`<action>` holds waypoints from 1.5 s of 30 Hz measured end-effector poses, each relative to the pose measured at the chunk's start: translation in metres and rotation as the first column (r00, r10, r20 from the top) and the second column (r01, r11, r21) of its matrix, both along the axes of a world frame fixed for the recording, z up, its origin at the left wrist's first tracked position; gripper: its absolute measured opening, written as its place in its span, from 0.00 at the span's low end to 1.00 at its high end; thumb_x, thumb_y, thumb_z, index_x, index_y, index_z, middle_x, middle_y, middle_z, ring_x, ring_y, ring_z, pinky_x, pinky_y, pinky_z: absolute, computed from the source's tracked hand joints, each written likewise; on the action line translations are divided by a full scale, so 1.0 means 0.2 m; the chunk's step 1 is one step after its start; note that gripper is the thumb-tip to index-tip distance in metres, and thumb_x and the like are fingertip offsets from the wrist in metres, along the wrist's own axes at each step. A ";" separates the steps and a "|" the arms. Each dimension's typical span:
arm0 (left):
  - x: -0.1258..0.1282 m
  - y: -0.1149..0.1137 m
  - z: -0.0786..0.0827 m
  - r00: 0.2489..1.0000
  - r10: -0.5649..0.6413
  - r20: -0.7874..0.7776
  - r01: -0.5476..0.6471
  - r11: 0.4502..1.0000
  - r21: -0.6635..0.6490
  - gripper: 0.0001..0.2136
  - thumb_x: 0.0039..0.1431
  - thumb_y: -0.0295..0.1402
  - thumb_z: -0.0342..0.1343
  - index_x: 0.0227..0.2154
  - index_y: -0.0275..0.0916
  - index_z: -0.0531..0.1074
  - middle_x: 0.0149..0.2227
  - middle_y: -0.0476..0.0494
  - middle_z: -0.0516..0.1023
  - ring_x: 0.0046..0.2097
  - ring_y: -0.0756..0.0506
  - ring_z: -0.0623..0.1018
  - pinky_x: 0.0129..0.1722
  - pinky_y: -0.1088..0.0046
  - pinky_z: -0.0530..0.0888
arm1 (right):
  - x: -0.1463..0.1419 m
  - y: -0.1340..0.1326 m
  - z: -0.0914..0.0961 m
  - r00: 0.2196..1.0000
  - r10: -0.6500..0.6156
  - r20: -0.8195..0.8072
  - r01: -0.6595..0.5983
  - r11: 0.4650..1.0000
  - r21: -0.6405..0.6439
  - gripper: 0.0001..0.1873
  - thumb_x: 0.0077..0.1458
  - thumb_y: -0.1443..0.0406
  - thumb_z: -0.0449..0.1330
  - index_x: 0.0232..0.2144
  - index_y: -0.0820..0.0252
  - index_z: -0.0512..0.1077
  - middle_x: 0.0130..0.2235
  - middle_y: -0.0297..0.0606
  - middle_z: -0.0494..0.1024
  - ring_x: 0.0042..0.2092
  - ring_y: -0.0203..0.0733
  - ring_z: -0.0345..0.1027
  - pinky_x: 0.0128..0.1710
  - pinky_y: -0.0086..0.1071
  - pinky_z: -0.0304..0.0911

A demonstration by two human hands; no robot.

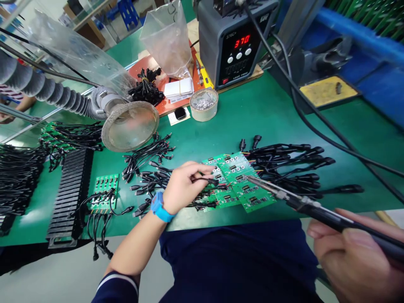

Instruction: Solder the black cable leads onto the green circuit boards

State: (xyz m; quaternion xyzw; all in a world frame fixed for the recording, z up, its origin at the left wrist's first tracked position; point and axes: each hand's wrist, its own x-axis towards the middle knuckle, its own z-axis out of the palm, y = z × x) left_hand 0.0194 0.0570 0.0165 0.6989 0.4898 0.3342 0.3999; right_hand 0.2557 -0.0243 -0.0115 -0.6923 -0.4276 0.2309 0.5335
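Observation:
My left hand point(186, 187), with a blue wristwatch point(162, 207) on its wrist, pinches a thin black wire point(205, 179) between thumb and fingers above a green circuit board panel point(240, 181). My right hand point(353, 256) grips the black handle of a soldering iron point(309, 209). The iron's fine metal tip point(252, 179) reaches over the panel, close to the wire end. Black wire harnesses point(284, 158) fan out from the panel's far side. The exact contact point of the tip is hard to tell.
A soldering station point(236, 46) reads 370. A fume extractor hood point(130, 125) hangs left of the panel. Loose cable bundles point(148, 164), a black slotted rack point(70, 193), a smaller wired board point(104, 192) and a tin of metal bits point(203, 104) lie on the green mat.

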 end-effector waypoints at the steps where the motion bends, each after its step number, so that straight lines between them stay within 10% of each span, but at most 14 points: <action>1: 0.00 0.02 0.01 1.000 -0.007 0.024 0.008 0.997 -0.075 0.12 0.49 0.22 0.57 0.38 0.34 0.73 0.33 0.45 0.73 0.27 0.55 0.70 0.30 0.78 0.71 | -0.01 0.01 0.01 0.998 -0.041 -0.037 0.040 0.999 -0.012 0.06 0.41 0.61 0.56 0.21 0.57 0.67 0.17 0.35 0.67 0.17 0.42 0.63 0.14 0.36 0.61; 5: 0.00 0.07 0.01 0.996 -0.036 0.083 0.048 0.988 -0.145 0.12 0.47 0.27 0.62 0.38 0.34 0.74 0.33 0.45 0.72 0.26 0.56 0.66 0.25 0.80 0.67 | -0.02 0.03 0.03 0.993 -0.085 -0.080 0.087 0.996 0.025 0.05 0.37 0.61 0.57 0.20 0.56 0.68 0.16 0.34 0.67 0.15 0.40 0.61 0.12 0.34 0.59; 18: 0.00 0.00 -0.05 0.985 0.011 -0.172 0.037 0.963 0.268 0.07 0.55 0.32 0.57 0.35 0.36 0.76 0.23 0.49 0.67 0.28 0.52 0.68 0.29 0.77 0.69 | -0.02 0.05 0.03 0.989 0.142 0.033 -0.145 0.981 0.130 0.04 0.46 0.63 0.58 0.26 0.56 0.71 0.19 0.35 0.71 0.16 0.40 0.63 0.10 0.31 0.58; 45: 0.02 -0.02 -0.08 0.978 0.029 -0.208 0.037 0.952 0.305 0.07 0.55 0.32 0.56 0.32 0.34 0.76 0.22 0.49 0.66 0.26 0.53 0.68 0.27 0.78 0.68 | -0.08 0.07 -0.01 0.958 0.230 0.170 -0.267 0.933 0.243 0.04 0.49 0.67 0.58 0.31 0.58 0.71 0.24 0.32 0.73 0.19 0.35 0.66 0.16 0.26 0.65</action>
